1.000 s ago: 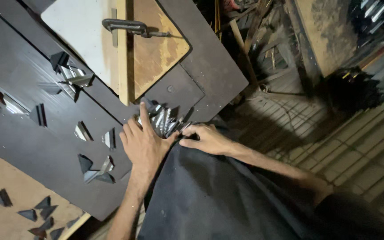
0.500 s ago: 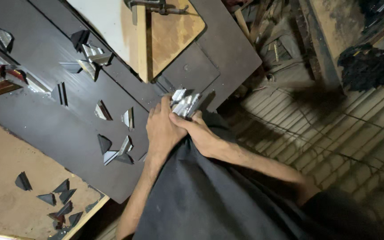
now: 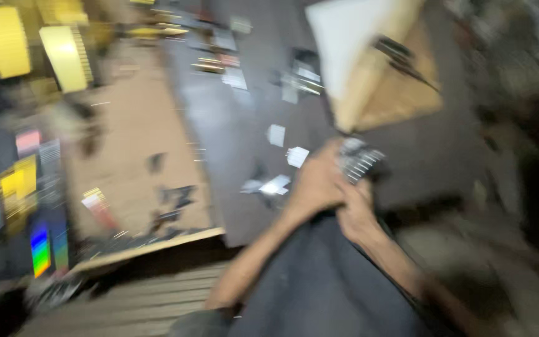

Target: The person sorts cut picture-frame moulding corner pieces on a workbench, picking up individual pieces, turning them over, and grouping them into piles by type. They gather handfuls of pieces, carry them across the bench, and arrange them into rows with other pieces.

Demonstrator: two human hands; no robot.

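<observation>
Both hands, left hand (image 3: 316, 184) and right hand (image 3: 355, 209), have lifted the bunched shiny metal pieces (image 3: 358, 161) off the dark surface (image 3: 232, 125), clamped together around them.

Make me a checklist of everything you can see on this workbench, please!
Surface: dark board lying on a tan wooden bench; the picture is blurred.
Job's things: bunch of shiny metal pieces gripped by both hands.
Clutter: small metal pieces scattered on the board; pale wooden block with a metal clamp.
Hands: left hand and right hand pressed together over dark cloth.
Cables: nothing seen.
Surroundings: yellow shapes and coloured items at left, too blurred to identify.
</observation>
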